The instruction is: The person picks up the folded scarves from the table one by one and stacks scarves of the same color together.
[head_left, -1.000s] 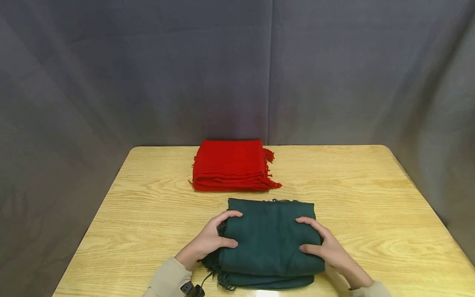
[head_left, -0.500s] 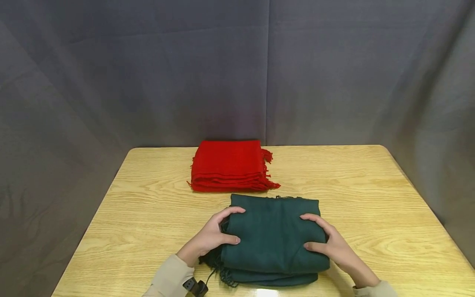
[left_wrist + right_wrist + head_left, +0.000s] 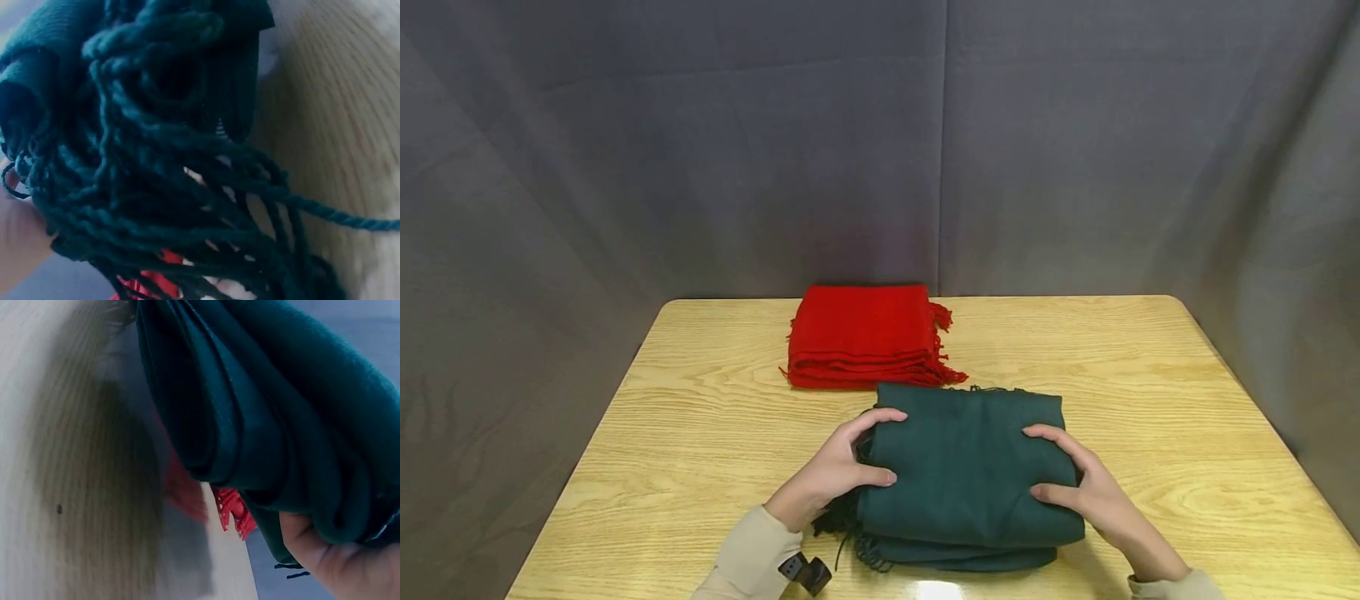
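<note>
A folded dark green fringed scarf point(image 3: 970, 467) is held between both hands in the head view. My left hand point(image 3: 838, 467) grips its left side, thumb and index finger on top. Fringe strands point(image 3: 169, 219) hang over much of the left wrist view and hide most of that hand. At the opposite side my right hand point(image 3: 1093, 487) grips the folded layers, thumb above. In the right wrist view its fingers point(image 3: 306, 544) reach under the layered folds, which are raised over the table. Behind it lies a folded red fringed scarf point(image 3: 861, 333).
The light wooden table point(image 3: 700, 400) has rounded far corners. A grey curtain point(image 3: 805, 150) hangs behind it and along both sides. A small black device point(image 3: 805, 573) is strapped at the left sleeve.
Both hands have carried the green scarf a little to the right and farther from the body, and it now overlaps the red scarf's near edge in view. The red scarf stays put.
</note>
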`<state>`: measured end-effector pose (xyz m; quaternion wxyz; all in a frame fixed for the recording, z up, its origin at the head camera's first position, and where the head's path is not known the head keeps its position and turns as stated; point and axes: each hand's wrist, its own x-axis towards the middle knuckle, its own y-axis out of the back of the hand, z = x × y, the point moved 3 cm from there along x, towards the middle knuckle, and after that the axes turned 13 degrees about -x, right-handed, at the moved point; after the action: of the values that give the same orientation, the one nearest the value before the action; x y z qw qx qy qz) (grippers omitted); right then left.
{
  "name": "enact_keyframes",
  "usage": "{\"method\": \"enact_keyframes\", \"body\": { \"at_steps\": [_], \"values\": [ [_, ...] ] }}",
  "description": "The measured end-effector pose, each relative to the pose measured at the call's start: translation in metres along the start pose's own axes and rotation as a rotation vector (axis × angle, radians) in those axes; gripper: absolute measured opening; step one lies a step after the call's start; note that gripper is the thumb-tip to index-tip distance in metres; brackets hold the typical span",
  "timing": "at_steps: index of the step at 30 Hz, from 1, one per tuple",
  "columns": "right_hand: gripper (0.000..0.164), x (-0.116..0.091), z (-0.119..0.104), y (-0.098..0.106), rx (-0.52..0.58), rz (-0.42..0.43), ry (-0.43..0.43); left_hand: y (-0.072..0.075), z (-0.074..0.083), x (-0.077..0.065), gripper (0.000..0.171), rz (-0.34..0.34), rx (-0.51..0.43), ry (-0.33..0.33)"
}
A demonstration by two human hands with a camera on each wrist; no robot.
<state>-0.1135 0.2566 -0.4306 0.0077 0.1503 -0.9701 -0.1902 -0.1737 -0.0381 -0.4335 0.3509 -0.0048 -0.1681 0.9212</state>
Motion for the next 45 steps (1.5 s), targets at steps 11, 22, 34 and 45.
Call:
{"method": "enact_keyframes", "body": {
  "at_steps": [11, 22, 34, 45],
  "values": [
    [0.058, 0.002, -0.008, 0.014, -0.032, 0.018, 0.047, -0.004, 0.005, 0.011, 0.066, 0.007, 0.011, 0.004],
    [0.058, 0.005, -0.014, 0.03, 0.005, 0.022, 0.121, -0.01, 0.013, 0.023, 0.065, 0.04, 0.01, 0.014],
    [0.06, 0.005, -0.019, 0.047, 0.063, 0.058, 0.165, -0.018, 0.024, 0.044, 0.065, 0.003, 0.016, -0.023],
    [0.06, 0.01, -0.02, 0.061, 0.089, 0.068, 0.16, -0.02, 0.026, 0.057, 0.064, 0.001, 0.012, -0.034]
  ]
}}
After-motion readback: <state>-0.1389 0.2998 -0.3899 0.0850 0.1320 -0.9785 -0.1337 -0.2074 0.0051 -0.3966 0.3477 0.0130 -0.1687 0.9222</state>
